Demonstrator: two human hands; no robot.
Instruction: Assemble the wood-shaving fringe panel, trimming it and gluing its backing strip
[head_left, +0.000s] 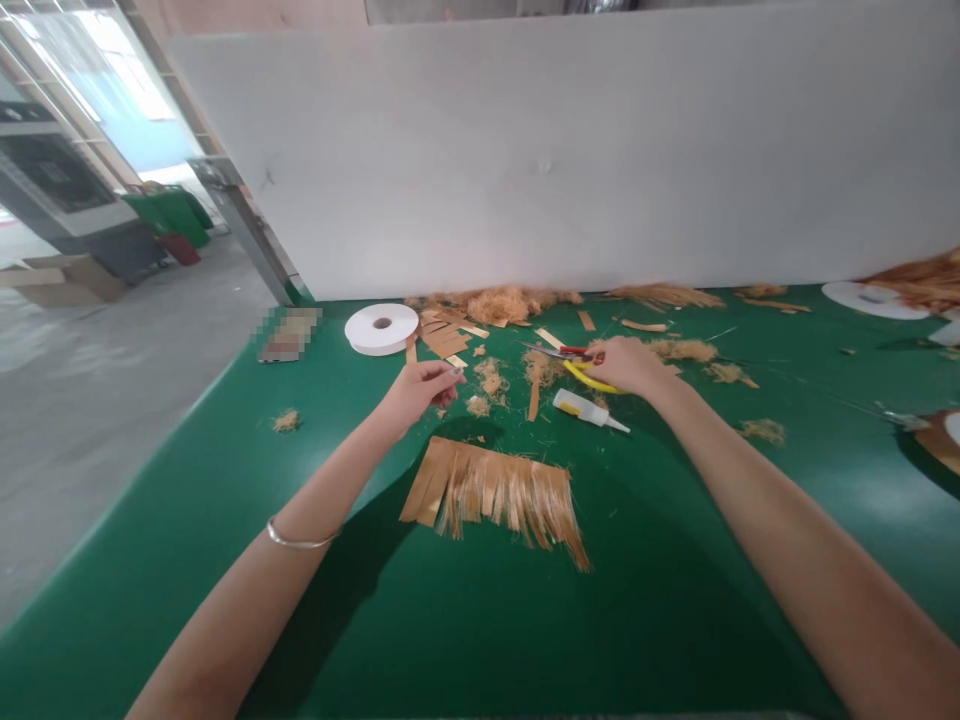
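My right hand [628, 366] is closed round the handles of a pair of scissors [541, 350] with red and yellow on them, the blades pointing left above the green table. My left hand [429, 388] is held in a pinch, thumb against fingers; whatever may be between the fingertips is too small to make out. Below and between the hands lies a brown strip with a frayed fringe [499, 490], uncut panels at its left end. A white glue bottle [583, 408] with a narrow nozzle rests on its side just below the scissors.
A white tape roll [382, 329] lies beyond my left hand, near brown cut pieces [448, 338]. Tangled fibre scraps [501, 304] line the foot of the white board [562, 150]. Another white reel [874, 300] lies at the right, and a small fibre tuft [286, 420] at the left.
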